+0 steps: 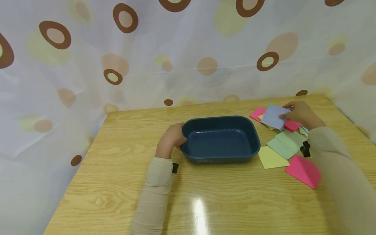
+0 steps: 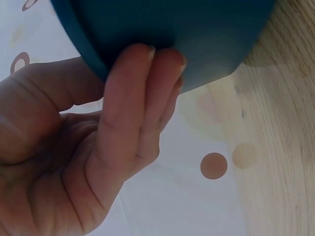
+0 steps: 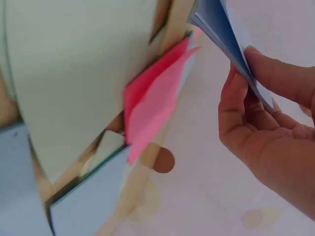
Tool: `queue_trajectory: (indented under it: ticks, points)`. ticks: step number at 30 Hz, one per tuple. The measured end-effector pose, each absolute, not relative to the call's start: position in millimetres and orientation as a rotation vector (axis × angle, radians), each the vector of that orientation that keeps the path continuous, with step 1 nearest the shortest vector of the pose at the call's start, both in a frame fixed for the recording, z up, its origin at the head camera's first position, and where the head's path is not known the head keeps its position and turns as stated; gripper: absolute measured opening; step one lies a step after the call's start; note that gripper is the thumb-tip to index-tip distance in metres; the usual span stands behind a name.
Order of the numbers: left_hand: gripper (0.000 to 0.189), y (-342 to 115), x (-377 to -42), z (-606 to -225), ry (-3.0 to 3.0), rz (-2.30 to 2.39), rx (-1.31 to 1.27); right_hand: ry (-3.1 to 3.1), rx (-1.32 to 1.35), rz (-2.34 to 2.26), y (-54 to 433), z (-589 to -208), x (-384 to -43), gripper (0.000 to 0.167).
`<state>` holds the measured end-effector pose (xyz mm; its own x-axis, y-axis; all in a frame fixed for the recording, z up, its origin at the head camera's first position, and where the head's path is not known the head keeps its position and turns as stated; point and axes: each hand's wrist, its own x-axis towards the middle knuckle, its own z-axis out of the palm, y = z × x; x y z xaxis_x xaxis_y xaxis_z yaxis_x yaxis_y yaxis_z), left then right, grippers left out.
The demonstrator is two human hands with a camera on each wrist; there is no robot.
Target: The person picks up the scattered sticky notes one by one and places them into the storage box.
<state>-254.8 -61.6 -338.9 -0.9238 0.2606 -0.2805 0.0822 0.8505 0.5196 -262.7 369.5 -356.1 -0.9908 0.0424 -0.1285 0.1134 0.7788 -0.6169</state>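
A dark blue rectangular dish sits on the wooden table. My left hand grips its left end, and in the left wrist view the fingers press the outer wall while the thumb reaches over the rim. To the right of the dish, my right hand pinches a light blue sticky note between thumb and fingers. In the right wrist view this folded or layered blue paper is held up, apart from the papers lying below. Whether it is one sheet or more I cannot tell.
Several loose papers lie right of the dish: green sheets, a yellow one, a folded pink one and another pink piece at the back. A patterned white sheet hangs behind the wooden table.
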Motion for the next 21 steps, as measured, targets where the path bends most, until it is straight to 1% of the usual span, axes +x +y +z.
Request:
queue_trajectory:
  ticks: [8, 13, 21]
  points:
    - [0.066, -62, -256, -338, 2.689, 0.706, 0.249, 2.801, 0.059, -1.223, 347, -332, -255, 0.054]
    - [0.066, -62, -256, -338, 2.683, 0.688, 0.24, 2.746, -0.013, -1.239, 326, -314, -254, 0.055]
    - [0.066, -60, -257, -339, 2.684, 0.675, 0.256, 2.719, -0.109, -1.357, 283, -289, -249, 0.049]
